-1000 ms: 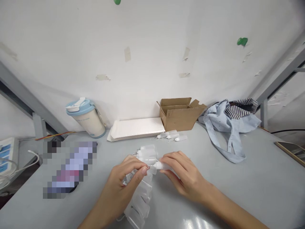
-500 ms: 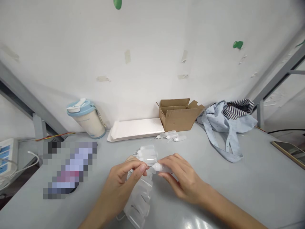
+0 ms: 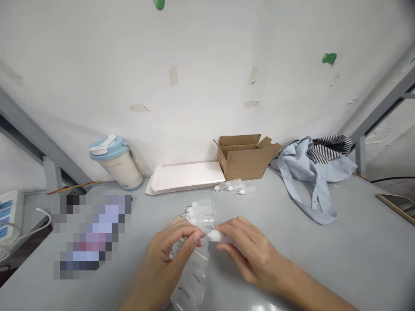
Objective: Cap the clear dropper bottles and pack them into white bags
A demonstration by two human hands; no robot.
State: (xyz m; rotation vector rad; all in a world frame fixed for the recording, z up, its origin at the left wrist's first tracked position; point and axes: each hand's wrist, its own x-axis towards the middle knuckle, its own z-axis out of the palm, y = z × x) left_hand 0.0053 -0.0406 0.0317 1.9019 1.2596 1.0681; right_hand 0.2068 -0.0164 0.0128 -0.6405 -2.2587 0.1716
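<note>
My right hand point(image 3: 251, 248) is closed around a small clear squeeze bottle point(image 3: 223, 236) with a white pointed top, held lying sideways and pointing left. Facing it, my left hand point(image 3: 177, 248) pinches thumb against forefinger just off the bottle's tip. A thin pin-like piece point(image 3: 204, 234) spans the short gap between those fingertips and the white top; its far end is hidden in the pinch. Beneath and beside my left hand lies a row of similar clear bottles point(image 3: 201, 211), several with thin needles or white loops at their tips. My left hand covers part of that row.
Several more small bottles point(image 3: 248, 189) lie before an open cardboard box point(image 3: 248, 164). Left of the box are a white padded packet point(image 3: 188, 176) and a blue-lidded cup point(image 3: 118, 168). A light blue cloth bag point(image 3: 300, 166) and a phone point(image 3: 397, 207) are rightward; a blurred-out item point(image 3: 103, 229) lies left.
Both hands and the held bottle sit slightly lower in the picture, as the view has shifted a little. The pinch at the bottle's tip stays much the same.
</note>
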